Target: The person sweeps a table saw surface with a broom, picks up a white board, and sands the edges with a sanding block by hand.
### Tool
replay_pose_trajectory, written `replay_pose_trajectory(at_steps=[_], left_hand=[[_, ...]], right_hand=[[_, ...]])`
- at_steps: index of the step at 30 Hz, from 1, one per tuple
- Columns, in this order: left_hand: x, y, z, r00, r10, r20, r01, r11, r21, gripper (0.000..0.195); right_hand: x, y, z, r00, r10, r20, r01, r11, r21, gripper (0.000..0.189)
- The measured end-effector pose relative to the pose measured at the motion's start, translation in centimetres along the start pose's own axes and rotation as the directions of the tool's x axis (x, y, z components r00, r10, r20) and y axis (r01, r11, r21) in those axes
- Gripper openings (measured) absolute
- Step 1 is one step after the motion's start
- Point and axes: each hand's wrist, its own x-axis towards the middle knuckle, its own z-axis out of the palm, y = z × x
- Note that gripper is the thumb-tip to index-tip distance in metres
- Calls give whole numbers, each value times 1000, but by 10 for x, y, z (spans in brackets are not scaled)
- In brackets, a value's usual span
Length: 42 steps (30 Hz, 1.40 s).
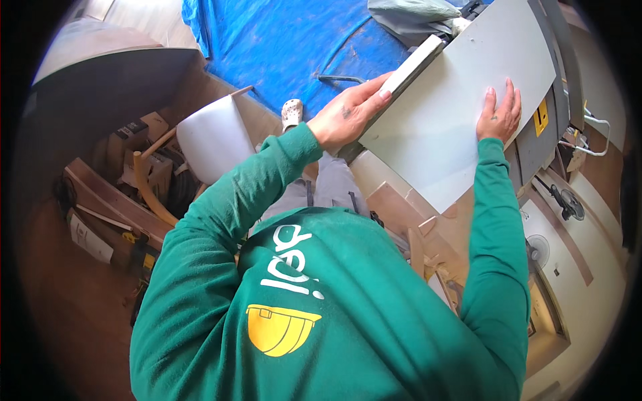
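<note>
A large white panel [454, 115] lies slanted in front of me and to the right, on grey equipment that is mostly hidden. Along its left edge runs a narrow bar [414, 64] with a white face and a dark side. My left hand [351, 113] grips the near part of this bar, thumb on top; the underside of the grip is hidden. On the panel's right part rests my right hand [499, 113], palm down, fingers spread, holding nothing.
A blue tarpaulin [281, 45] covers the floor ahead. To my left are a chair with a white seat [215, 140] and cardboard boxes [150, 168]. Wood offcuts [393, 200] lie below the panel. Grey equipment [539, 135] with a yellow label stands beyond my right hand.
</note>
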Motion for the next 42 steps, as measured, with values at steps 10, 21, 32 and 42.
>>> replay_pose_trajectory(at_steps=[10,21,32,42], left_hand=[[-20,-21,3,996,73,-54,-71,996,45,55],[-36,-33,2,989,113,-99,-110,993,33,51],[-65,-45,-7,997,81,-19,-80,996,45,56],[-94,-40,-10,999,45,-31,-44,998,37,55]], right_hand=[[-2,-5,-4,999,-37,-2,37,999,2,58],[-2,-5,-3,999,-51,2,51,999,12,59],[-2,-13,-8,999,-29,36,29,1000,3,58],[-2,-17,-11,999,-19,51,17,999,37,57]])
